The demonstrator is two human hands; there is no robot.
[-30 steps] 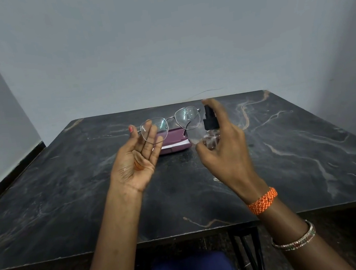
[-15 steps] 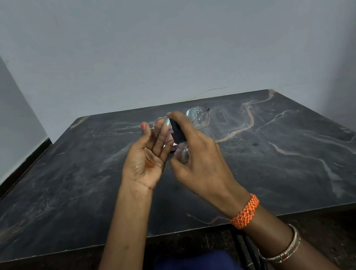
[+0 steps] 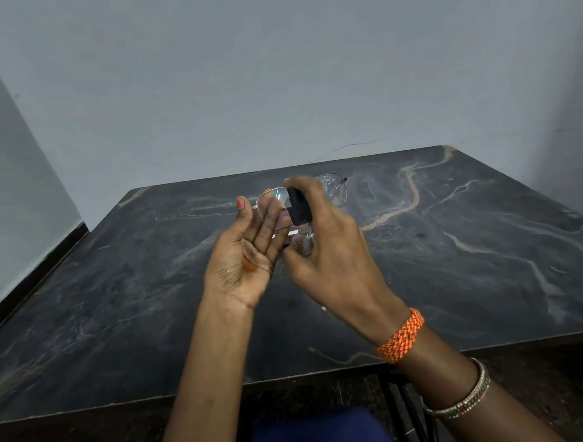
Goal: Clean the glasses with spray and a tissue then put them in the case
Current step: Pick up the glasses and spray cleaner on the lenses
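Spraying step: left hand [image 3: 241,261] pinches the glasses [image 3: 304,200] above the counter [image 3: 471,233], right hand [image 3: 328,253] at its 3 o'clock grips the spray [image 3: 301,225]. Next, probably the tissue, unseen here.

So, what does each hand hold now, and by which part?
The left hand holds the glasses at the frame's left end. The right hand grips the spray bottle round its clear body, one finger on the black top.
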